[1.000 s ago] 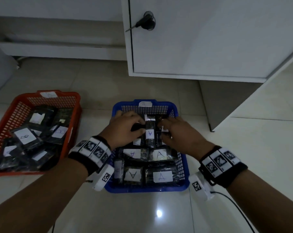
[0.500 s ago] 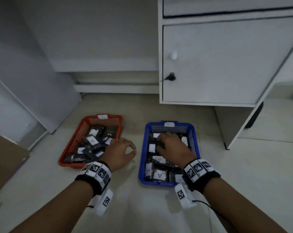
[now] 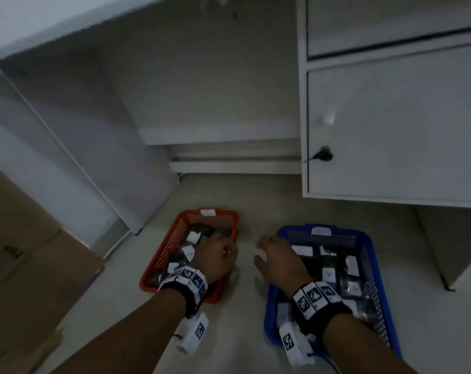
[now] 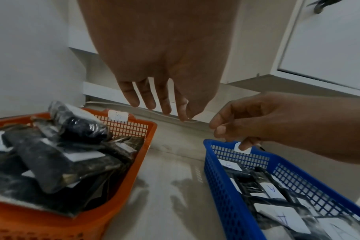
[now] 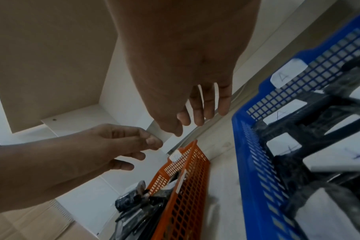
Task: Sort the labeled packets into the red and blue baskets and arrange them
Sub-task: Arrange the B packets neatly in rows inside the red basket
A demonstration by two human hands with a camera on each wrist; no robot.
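Note:
The red basket [image 3: 164,249] stands on the floor at left, piled loosely with black packets [image 3: 188,251] that carry white labels. To its right, the blue basket [image 3: 369,265] holds packets labeled A [image 3: 329,273] laid in rows. My left hand [image 3: 223,252] hovers over the red basket's right side. Its fingers [image 4: 152,104] hang straight and hold nothing. My right hand [image 3: 264,255] is above the blue basket's left rim, reaching toward the gap between the baskets. Its fingers [image 5: 199,116] are relaxed and empty.
A white cabinet with a key in its lock [image 3: 323,155] stands behind the blue basket. A cardboard box [image 3: 26,265] lies at the left, beside a white desk panel [image 3: 67,157]. Bare floor [image 3: 245,306] runs between the baskets.
My view has pulled back and up. The right hand came off the packets in the blue basket and moved left to its rim. The left hand shifted over the red basket's right side.

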